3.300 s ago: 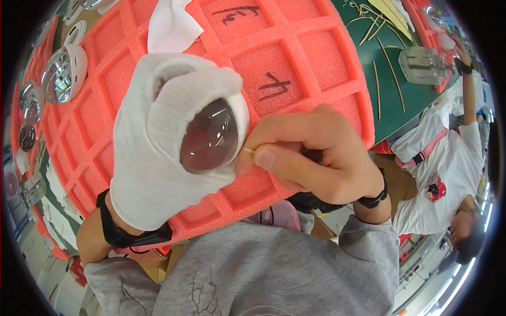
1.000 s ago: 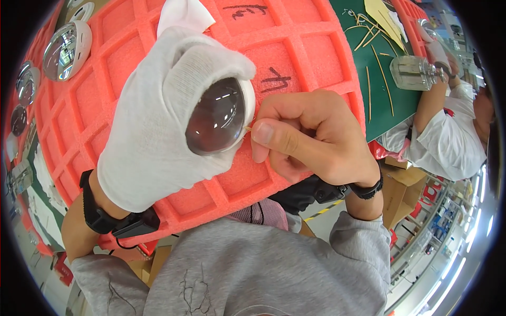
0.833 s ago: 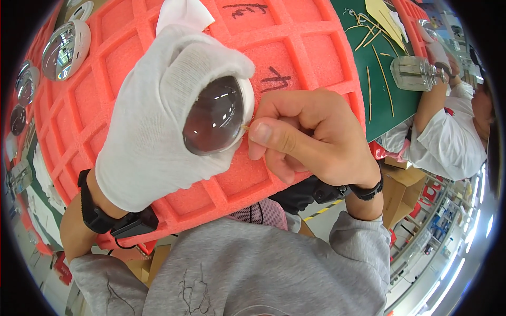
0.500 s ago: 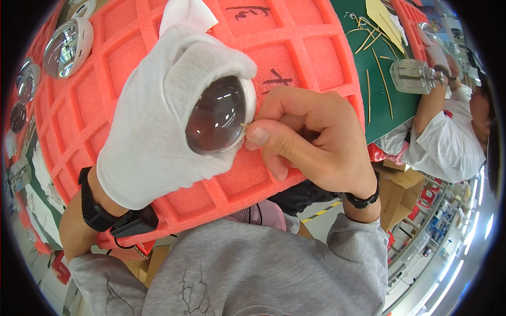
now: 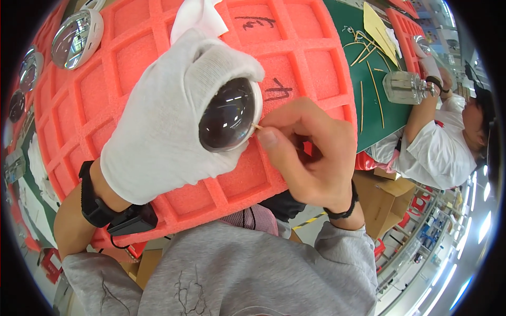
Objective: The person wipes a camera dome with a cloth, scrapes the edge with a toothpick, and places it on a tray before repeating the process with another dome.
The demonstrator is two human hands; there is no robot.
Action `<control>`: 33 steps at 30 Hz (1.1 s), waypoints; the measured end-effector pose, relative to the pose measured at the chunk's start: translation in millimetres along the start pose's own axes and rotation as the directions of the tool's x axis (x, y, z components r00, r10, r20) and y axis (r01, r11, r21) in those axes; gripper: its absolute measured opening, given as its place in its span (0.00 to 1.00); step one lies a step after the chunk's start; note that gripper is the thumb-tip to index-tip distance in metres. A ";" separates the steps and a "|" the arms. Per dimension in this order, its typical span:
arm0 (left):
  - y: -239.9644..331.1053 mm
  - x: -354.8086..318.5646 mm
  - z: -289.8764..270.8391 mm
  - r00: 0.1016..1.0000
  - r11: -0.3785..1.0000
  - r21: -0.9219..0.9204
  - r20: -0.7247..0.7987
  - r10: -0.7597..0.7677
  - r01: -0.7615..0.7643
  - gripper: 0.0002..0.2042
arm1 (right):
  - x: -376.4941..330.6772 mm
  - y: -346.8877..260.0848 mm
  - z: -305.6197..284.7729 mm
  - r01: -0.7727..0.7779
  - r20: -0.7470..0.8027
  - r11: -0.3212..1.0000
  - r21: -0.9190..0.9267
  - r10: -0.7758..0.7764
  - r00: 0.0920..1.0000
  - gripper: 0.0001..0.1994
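Observation:
My left hand point(image 5: 168, 121), in a white cloth glove, grips a round glossy dome-shaped lens point(image 5: 227, 115) with a white rim, its dark face turned up toward me. My bare right hand point(image 5: 308, 152) pinches a thin tan stick point(image 5: 257, 126) between thumb and forefinger. The stick's tip touches the lens rim at its right edge. Both hands hover above an orange foam tray point(image 5: 132, 58) with square pockets.
More round shiny lens parts point(image 5: 76, 37) sit in pockets at the tray's upper left. A white cloth point(image 5: 197, 16) lies on the tray's far side. At the right, another person in a white shirt point(image 5: 443, 152) works at a green mat point(image 5: 369, 89) strewn with thin sticks, beside a clear part point(image 5: 403, 87).
My right hand has pushed the stick tip in against the lens rim and shifted slightly left. The gloved hand has tilted the lens a little and keeps holding it.

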State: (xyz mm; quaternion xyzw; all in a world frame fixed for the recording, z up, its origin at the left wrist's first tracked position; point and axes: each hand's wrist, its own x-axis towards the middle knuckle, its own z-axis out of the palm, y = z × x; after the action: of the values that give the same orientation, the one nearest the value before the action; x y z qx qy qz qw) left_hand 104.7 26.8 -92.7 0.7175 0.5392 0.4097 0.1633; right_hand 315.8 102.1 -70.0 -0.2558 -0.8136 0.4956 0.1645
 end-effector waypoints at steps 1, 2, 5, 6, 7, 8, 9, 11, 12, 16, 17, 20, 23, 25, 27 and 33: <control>1.0 -0.4 -0.4 1.000 1.000 -0.008 0.007 -0.021 0.021 0.30 | -1.3 -1.6 3.3 0.036 -0.053 0.999 -0.038 -0.038 0.998 0.02; 1.9 -0.8 -0.8 0.999 0.999 -0.016 0.014 -0.042 0.042 0.30 | -2.2 -2.7 6.4 0.070 -0.104 0.994 -0.078 -0.078 0.991 0.03; 1.5 -2.4 -2.0 0.998 0.998 -0.023 0.019 -0.065 0.065 0.30 | -2.1 -1.3 11.8 0.125 -0.172 0.982 -0.140 -0.148 0.974 0.04; 0.8 -3.1 -2.2 0.997 0.997 -0.022 0.022 -0.068 0.069 0.30 | -2.4 0.1 13.4 0.144 -0.192 0.977 -0.157 -0.173 0.966 0.05; 1.3 -2.6 -2.6 0.997 0.997 -0.023 0.026 -0.073 0.074 0.31 | -3.0 0.6 13.6 0.161 -0.212 0.971 -0.174 -0.197 0.957 0.06; 1.9 -2.5 -2.4 0.997 0.997 -0.026 0.023 -0.072 0.073 0.31 | -3.6 1.6 13.8 0.160 -0.209 0.971 -0.178 -0.196 0.958 0.06; 2.6 -2.6 -1.9 0.997 0.996 -0.032 0.014 -0.078 0.079 0.31 | -4.3 3.1 14.0 0.188 -0.208 0.961 -0.205 -0.230 0.951 0.06; 3.7 -2.3 -0.8 0.996 0.995 -0.041 -0.002 -0.088 0.088 0.31 | -5.3 5.7 14.5 0.231 -0.206 0.941 -0.247 -0.284 0.936 0.07; 4.1 -2.0 -1.0 0.996 0.995 -0.043 -0.004 -0.087 0.087 0.31 | -5.5 6.4 14.9 0.245 -0.204 0.934 -0.261 -0.301 0.932 0.07; 2.6 -1.0 -1.3 0.997 0.995 -0.068 -0.009 -0.078 0.077 0.30 | -6.5 7.3 21.6 0.191 -0.244 0.956 -0.222 -0.245 0.938 0.09; 2.9 -1.6 -2.6 0.998 0.996 -0.059 -0.006 -0.065 0.065 0.30 | -6.9 4.4 23.0 0.196 -0.268 0.951 -0.241 -0.259 0.928 0.09; 1.9 0.6 -2.7 0.999 0.999 -0.031 -0.005 -0.035 0.035 0.29 | -3.1 1.0 25.1 0.217 -0.315 0.935 -0.280 -0.303 0.900 0.10; 3.8 1.9 -0.1 0.994 0.987 -0.115 0.005 -0.111 0.111 0.28 | -0.4 -1.9 26.4 0.156 -0.347 0.970 -0.187 -0.214 0.913 0.12; 7.1 3.1 -1.8 0.992 0.986 -0.112 0.013 -0.124 0.125 0.28 | 0.3 -3.4 25.7 0.183 -0.352 0.959 -0.214 -0.251 0.902 0.12; 9.9 3.6 -4.1 0.985 0.978 -0.116 0.042 -0.168 0.172 0.28 | 1.9 -3.4 26.4 0.218 -0.355 0.942 -0.256 -0.301 0.885 0.12; 15.5 4.1 -4.4 0.990 0.985 -0.109 -0.033 -0.139 0.134 0.23 | -1.4 1.9 28.7 0.290 -0.357 0.917 -0.273 -0.377 0.855 0.10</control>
State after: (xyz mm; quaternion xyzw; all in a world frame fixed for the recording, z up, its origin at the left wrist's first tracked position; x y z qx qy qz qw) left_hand 111.6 23.9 -77.8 0.6607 0.5675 0.4402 0.2183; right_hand 302.4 81.3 -84.8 -0.2223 -0.8416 0.3075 0.3843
